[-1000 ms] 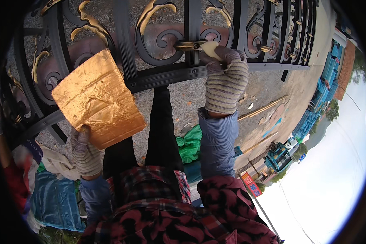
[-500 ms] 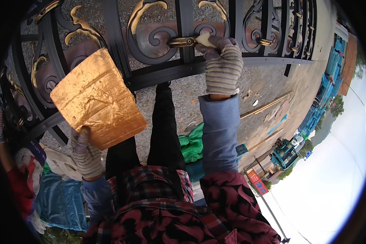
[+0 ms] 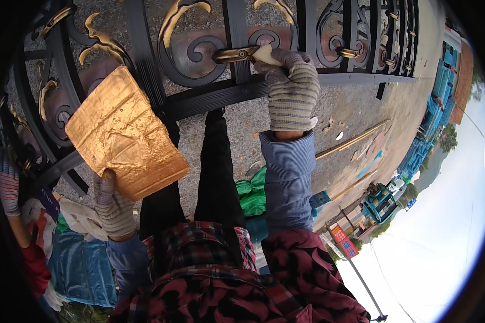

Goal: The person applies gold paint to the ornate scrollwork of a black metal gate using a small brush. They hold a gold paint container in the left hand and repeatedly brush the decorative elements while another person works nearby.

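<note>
My left hand (image 3: 113,210), in a striped knit glove, grips the lower edge of a flat board (image 3: 126,134) coated in gold paint, its surface creased and torn. The thumb lies over the board's front. My right hand (image 3: 293,91), gloved the same way, pinches a small pale piece of sponge (image 3: 268,55). That piece touches the right end of a gold collar (image 3: 234,55) on an upright bar of the black metal fence (image 3: 215,99). Black scrolls with gold-tipped leaves (image 3: 170,27) flank the bar. The fingertips behind the sponge are partly hidden.
At the far left, a co-worker's gloved hand (image 3: 8,183) is beside the fence. Green plastic sheeting (image 3: 253,196) lies by my legs, and a blue wrapped bundle (image 3: 83,266) is at lower left. Wooden strips (image 3: 353,139) rest on the ground to the right.
The fence and board sit slightly further left in view. My right hand stays by the collar with the sponge. The co-worker's hand at far left shows more fully.
</note>
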A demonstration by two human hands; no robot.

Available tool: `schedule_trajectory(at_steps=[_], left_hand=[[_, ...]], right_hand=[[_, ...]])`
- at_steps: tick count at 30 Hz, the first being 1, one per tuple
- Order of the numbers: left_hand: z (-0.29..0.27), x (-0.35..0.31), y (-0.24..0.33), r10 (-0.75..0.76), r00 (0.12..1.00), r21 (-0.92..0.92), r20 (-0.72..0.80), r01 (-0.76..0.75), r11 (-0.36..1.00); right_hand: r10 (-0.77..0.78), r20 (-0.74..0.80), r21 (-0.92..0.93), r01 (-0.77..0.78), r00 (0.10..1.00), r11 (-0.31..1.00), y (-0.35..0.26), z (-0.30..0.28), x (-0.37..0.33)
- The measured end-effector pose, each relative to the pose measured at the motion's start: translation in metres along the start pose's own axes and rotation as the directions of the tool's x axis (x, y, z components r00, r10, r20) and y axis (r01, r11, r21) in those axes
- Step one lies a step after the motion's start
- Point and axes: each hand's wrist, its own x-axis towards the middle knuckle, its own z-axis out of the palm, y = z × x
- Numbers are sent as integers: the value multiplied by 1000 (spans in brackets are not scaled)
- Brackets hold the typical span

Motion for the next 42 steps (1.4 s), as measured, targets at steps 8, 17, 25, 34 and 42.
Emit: schedule_trajectory(at_steps=[8, 17, 25, 34, 42], left_hand=[[2, -2, 2, 17, 1000, 18, -16, -16, 1000], [-1, -2, 2, 24, 999, 13, -29, -23, 1000], [5, -2, 5, 11, 1000, 6, -17, -10, 1000], [-18, -1, 2, 44, 998, 19, -39, -43, 999], [-17, -3, 3, 81, 997, 15, -8, -81, 997]], right_hand=[[-21, -3, 54, 21, 1000, 998, 4, 6, -4], [99, 68, 234, -113, 993, 966, -16, 12, -14], [-17, -64, 135, 25, 998, 990, -11, 0, -8], [-200, 121, -344, 230, 972, 910, -19, 36, -24], [-285, 132, -270, 311, 950, 912, -44, 32, -21]])
